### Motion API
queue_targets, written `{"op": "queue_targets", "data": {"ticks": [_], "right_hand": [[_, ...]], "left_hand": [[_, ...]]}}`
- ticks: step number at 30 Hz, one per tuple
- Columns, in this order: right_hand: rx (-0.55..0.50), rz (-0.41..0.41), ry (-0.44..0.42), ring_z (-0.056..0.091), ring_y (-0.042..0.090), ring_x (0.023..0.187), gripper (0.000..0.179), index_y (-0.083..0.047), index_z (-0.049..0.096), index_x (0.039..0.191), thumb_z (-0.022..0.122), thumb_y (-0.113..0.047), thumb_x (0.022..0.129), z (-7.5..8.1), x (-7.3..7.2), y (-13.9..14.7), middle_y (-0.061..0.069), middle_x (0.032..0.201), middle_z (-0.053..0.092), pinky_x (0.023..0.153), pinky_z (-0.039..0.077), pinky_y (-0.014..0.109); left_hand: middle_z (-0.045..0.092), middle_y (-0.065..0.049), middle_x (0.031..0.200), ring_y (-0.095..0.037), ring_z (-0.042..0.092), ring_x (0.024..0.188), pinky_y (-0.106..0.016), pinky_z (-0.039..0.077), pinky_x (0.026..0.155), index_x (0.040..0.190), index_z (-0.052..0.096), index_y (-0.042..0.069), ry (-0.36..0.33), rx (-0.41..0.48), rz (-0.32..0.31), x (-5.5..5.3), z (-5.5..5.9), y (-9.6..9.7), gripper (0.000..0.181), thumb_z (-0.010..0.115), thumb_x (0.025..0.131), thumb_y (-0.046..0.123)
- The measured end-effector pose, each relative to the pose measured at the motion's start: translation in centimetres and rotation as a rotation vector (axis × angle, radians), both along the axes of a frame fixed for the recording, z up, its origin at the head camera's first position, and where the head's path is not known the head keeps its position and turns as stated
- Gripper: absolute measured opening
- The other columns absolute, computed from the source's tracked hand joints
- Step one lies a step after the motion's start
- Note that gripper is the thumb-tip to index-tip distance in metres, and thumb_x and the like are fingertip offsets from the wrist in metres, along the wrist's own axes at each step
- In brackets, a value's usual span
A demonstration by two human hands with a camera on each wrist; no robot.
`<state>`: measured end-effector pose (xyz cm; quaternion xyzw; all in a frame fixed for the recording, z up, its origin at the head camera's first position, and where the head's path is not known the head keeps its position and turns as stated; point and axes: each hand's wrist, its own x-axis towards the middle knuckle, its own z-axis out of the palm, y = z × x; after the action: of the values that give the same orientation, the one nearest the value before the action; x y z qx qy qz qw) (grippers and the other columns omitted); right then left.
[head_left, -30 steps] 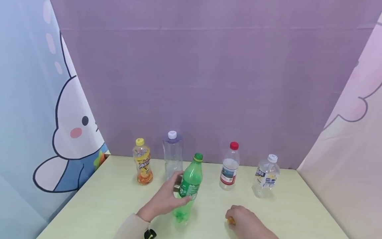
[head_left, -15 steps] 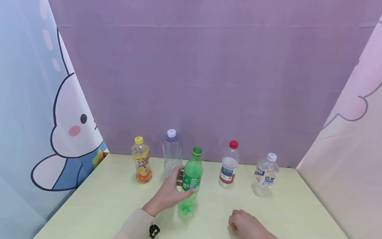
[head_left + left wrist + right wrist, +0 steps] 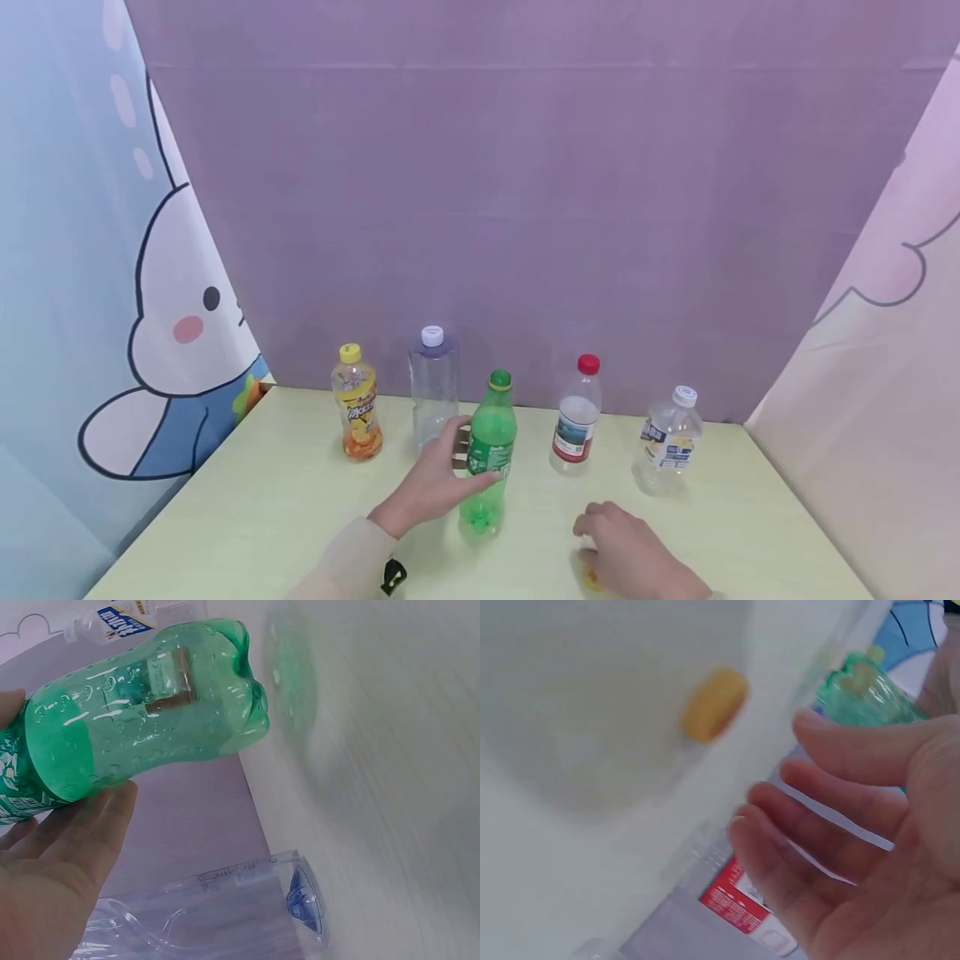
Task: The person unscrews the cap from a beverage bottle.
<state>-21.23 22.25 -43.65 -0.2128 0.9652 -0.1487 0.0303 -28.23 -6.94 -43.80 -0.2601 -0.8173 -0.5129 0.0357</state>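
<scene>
My left hand (image 3: 431, 483) grips a green plastic soda bottle (image 3: 491, 433) around its label, nearly upright, with a green cap on it. In the left wrist view, the bottle's base shows a gap from the pale tabletop (image 3: 390, 750), where a green reflection lies. At the front right, my right hand (image 3: 626, 546) is over the table with fingers loosely bent and nothing between them. A small yellow-orange rounded piece (image 3: 715, 705) lies on the table by its thumb, blurred in the right wrist view and mostly covered by the hand in the head view.
Across the back stand an orange-drink bottle with a yellow cap (image 3: 358, 408), a tall clear bottle (image 3: 435, 383) just behind the left hand, a red-capped water bottle (image 3: 576, 421) and a clear white-capped bottle (image 3: 670, 442). A purple cloth (image 3: 480, 208) hangs behind the table.
The green bottle has moved slightly right and away, going from tilted to nearly upright in my left hand. My right hand has let go of the yellow-orange piece and its fingers have loosened.
</scene>
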Motion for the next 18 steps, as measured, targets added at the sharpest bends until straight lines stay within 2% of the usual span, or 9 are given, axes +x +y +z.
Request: {"op": "queue_targets", "data": {"ticks": [3,9,13,18], "right_hand": [[-0.104,-0.014,0.063,0.064,0.021,0.088,0.02,-0.006,0.075,0.105,0.079,-0.014,0.087,1.0,-0.5,-0.7,0.002,0.099,0.069,0.075,0.057,0.041],[-0.432,-0.013,0.14,0.069,0.026,0.091,0.03,0.001,0.068,0.119,0.075,-0.009,0.091,2.1,-2.0,-3.2,0.012,0.109,0.07,0.074,0.057,0.028],[-0.601,-0.057,0.118,0.069,0.032,0.101,0.039,0.003,0.064,0.127,0.074,-0.011,0.092,2.2,-3.0,-4.7,0.016,0.114,0.069,0.077,0.057,0.027],[-0.786,-0.071,0.019,0.065,0.034,0.11,0.042,-0.002,0.062,0.132,0.074,-0.015,0.094,2.5,-3.8,-5.7,0.011,0.116,0.069,0.086,0.058,0.037]], "left_hand": [[0.065,-0.005,0.127,-0.02,0.062,0.114,-0.039,0.053,0.092,0.15,0.035,0.013,-0.004,-0.004,-0.013,-0.2,0.0,0.2,0.081,0.078,0.089,0.044],[0.062,-0.004,0.13,-0.023,0.061,0.118,-0.04,0.054,0.092,0.151,0.036,0.016,-0.013,0.004,-0.048,-0.7,0.2,0.6,0.082,0.08,0.087,0.041],[0.06,-0.005,0.134,-0.027,0.059,0.122,-0.045,0.053,0.096,0.152,0.036,0.016,-0.02,0.01,-0.072,-0.6,0.3,0.9,0.082,0.081,0.087,0.039],[0.058,-0.004,0.136,-0.026,0.059,0.124,-0.043,0.053,0.096,0.153,0.037,0.017,-0.013,0.009,-0.073,-0.3,0.4,0.9,0.083,0.08,0.086,0.04]]}}
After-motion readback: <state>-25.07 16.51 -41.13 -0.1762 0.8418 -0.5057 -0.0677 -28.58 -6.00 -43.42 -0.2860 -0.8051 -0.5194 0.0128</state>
